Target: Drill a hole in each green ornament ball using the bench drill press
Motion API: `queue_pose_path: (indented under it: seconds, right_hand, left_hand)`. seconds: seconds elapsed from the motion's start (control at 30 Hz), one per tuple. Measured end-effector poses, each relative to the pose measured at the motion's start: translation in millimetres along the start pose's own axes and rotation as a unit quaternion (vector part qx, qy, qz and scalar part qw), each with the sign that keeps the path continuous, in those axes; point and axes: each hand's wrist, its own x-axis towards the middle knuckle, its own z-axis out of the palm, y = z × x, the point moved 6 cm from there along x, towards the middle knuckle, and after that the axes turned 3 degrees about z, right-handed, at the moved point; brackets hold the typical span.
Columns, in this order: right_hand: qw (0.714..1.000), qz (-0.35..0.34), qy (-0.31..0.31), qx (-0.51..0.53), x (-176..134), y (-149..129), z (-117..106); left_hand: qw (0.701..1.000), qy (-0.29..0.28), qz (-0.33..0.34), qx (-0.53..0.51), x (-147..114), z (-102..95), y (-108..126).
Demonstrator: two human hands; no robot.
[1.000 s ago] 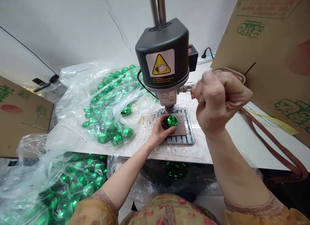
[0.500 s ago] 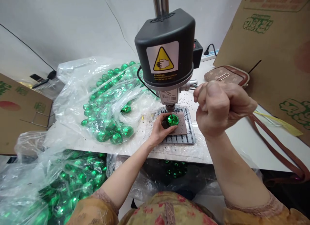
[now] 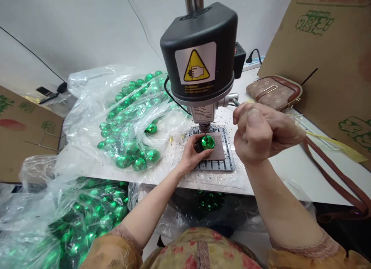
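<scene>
Under the chuck of a small black drill press (image 3: pixel 198 56), a shiny green faceted ball (image 3: pixel 207 142) sits on a brownish board (image 3: pixel 218 149) over the slotted metal base plate (image 3: pixel 228 161). My left hand (image 3: pixel 193 153) grips the ball from the left, thumb in front and fingers behind. Closed into a fist, my right hand (image 3: pixel 261 130) is wrapped round the press's feed lever (image 3: pixel 235 102), at the right of the machine head. Most of the lever is hidden inside the fist. The drill tip sits at the top of the ball; how deep it is cannot be seen.
Many green balls (image 3: pixel 140 163) lie in clear plastic on the table's left, with another bagful (image 3: pixel 95 219) below the edge. A patterned handbag (image 3: pixel 274 92) and cardboard boxes (image 3: pixel 327 53) stand at right. Dark shavings are scattered round the base plate.
My right fist has dropped slightly with the lever. The camera view has shifted a little. My left hand keeps its hold on the ball.
</scene>
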Motion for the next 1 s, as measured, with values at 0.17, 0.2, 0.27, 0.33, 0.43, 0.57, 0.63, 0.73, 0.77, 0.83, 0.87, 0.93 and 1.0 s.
queue_pose_path:
  seconds: [0.17, 0.2, 0.27, 0.33, 0.43, 0.57, 0.63, 0.73, 0.77, 0.83, 0.87, 0.93, 1.0]
  right_hand:
    - [1.0, -0.016, 0.001, 0.007, -4.7, 1.7, -4.0]
    - [1.0, -0.019, -0.006, 0.014, -6.7, 2.2, -4.7]
    - [0.999, -0.02, -0.023, 0.022, -10.4, 2.5, -4.8]
    - [0.999, -0.021, -0.022, 0.018, -11.2, 0.6, -4.1]
    - [1.0, 0.018, 0.024, -0.001, -1.3, -2.8, -1.2]
    - [0.993, 0.115, 0.023, -0.025, 26.3, -2.5, 13.0]
    - [0.992, 0.12, 0.016, -0.021, 38.7, -2.8, 17.9]
    - [0.992, 0.128, 0.007, -0.02, 47.5, 1.3, 21.5]
    - [0.991, 0.13, 0.007, -0.022, 48.1, 2.5, 21.7]
    - [0.991, 0.128, 0.01, -0.02, 47.8, 3.3, 21.6]
    - [0.992, 0.126, 0.01, -0.018, 47.3, 3.1, 21.9]
    - [0.992, 0.124, 0.01, -0.017, 46.6, 2.3, 22.2]
    - [0.992, 0.123, 0.012, -0.016, 46.2, 1.8, 22.0]
  left_hand:
    - [1.0, 0.0, 0.003, 0.005, 0.5, -0.1, 2.0]
    - [1.0, -0.001, 0.003, 0.003, 0.4, 0.0, 2.5]
    - [1.0, -0.001, 0.004, 0.002, 0.0, -0.1, 3.1]
    - [1.0, 0.001, 0.005, 0.002, -0.5, -0.1, 2.5]
    - [1.0, 0.0, 0.002, 0.007, 0.1, 0.7, 0.2]
    - [0.998, 0.03, 0.014, 0.058, -0.6, -0.1, 6.8]
    - [0.99, 0.074, 0.039, 0.114, -10.0, -4.0, 18.9]
    - [0.963, 0.121, 0.141, 0.192, -46.9, -7.7, 45.9]
    - [0.952, 0.111, 0.195, 0.206, -65.2, -5.8, 54.3]
    - [0.921, 0.042, 0.318, 0.222, -108.0, 3.8, 64.6]
    - [0.896, -0.011, 0.374, 0.238, -130.5, 11.0, 64.9]
    - [0.835, -0.151, 0.439, 0.295, -170.3, 28.7, 52.4]
    - [0.787, -0.289, 0.406, 0.365, -194.0, 43.3, 26.6]
